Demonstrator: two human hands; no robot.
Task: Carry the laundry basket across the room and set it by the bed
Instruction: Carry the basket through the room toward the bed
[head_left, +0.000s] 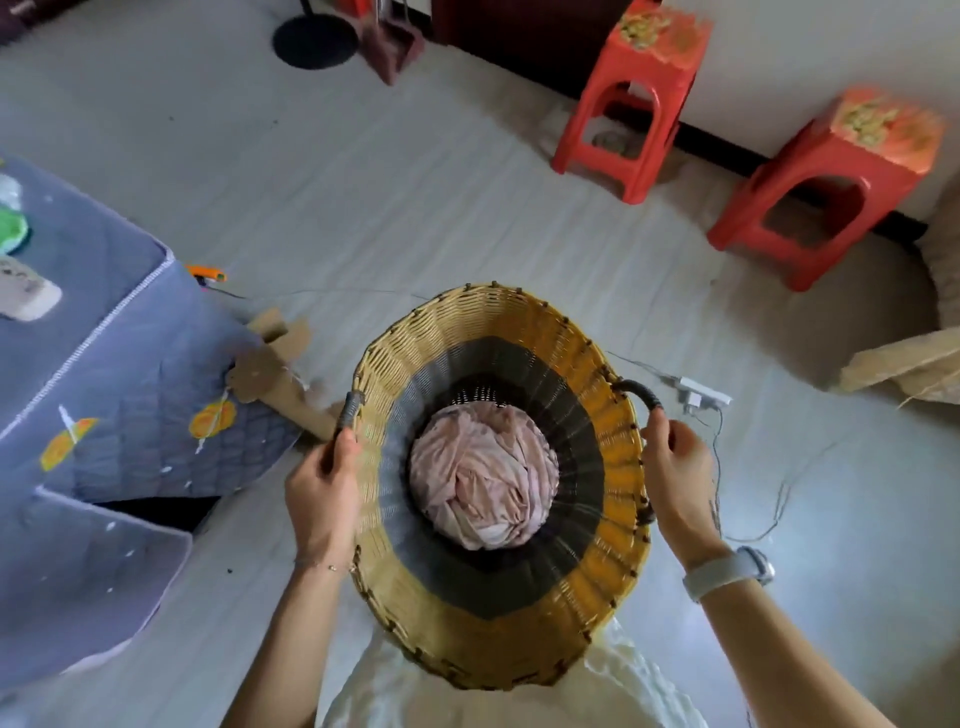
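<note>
A round woven laundry basket (498, 639), yellow and grey, hangs in front of my body above the floor. Crumpled pink cloth (483, 475) lies at its bottom. My left hand (324, 493) is closed around the dark left handle (349, 410). My right hand (675, 475) grips the dark right handle (641, 392). The bed (104, 395), covered with a blue-grey quilt with orange planets, is just to the left of the basket.
Two red plastic stools (631, 98) (826, 192) stand along the far wall at the right. A white power strip (696, 392) and thin cables lie on the floor right of the basket. Cardboard pieces (275, 364) lie by the bed corner. A black round base (316, 41) sits at the top.
</note>
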